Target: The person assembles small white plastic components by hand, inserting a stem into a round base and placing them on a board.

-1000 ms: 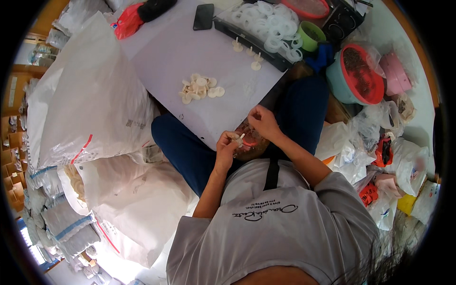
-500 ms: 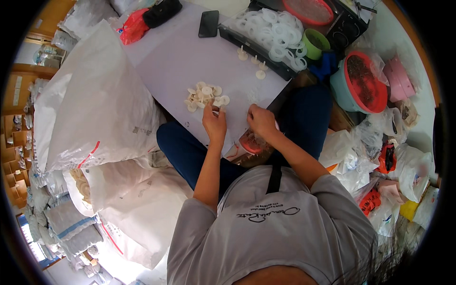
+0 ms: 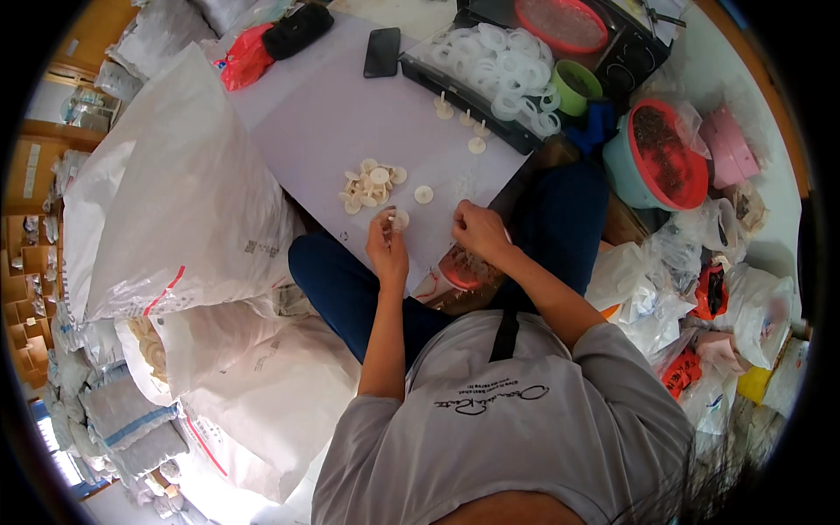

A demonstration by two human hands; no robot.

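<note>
My left hand (image 3: 388, 249) pinches a cream plastic disc with a stem (image 3: 400, 220) between thumb and fingertips, just above the near edge of the pale table sheet. Ahead of it lies a pile of similar stemmed discs (image 3: 372, 182), and one loose disc (image 3: 423, 194) rests to the pile's right. My right hand (image 3: 479, 229) is closed, fingertips together, at the sheet's right side; whatever it holds is too small to make out. Small clear bits (image 3: 465, 185) lie scattered just beyond its fingers. Several stemmed discs (image 3: 477, 144) stand apart, stems up, near the black tray.
A black tray (image 3: 472, 101) holds white rings (image 3: 507, 66). Beside it are a green bowl (image 3: 591, 90) and a red-rimmed basin (image 3: 560, 44). A phone (image 3: 381, 52) lies farther back. Large white sacks (image 3: 175, 192) crowd the left; buckets (image 3: 619, 149) and plastic bags stand right. A red container (image 3: 464, 268) sits between my legs.
My left hand has drawn back from the pile toward me, now with a stemmed disc in it. One disc lies apart from the pile. My right hand has barely moved.
</note>
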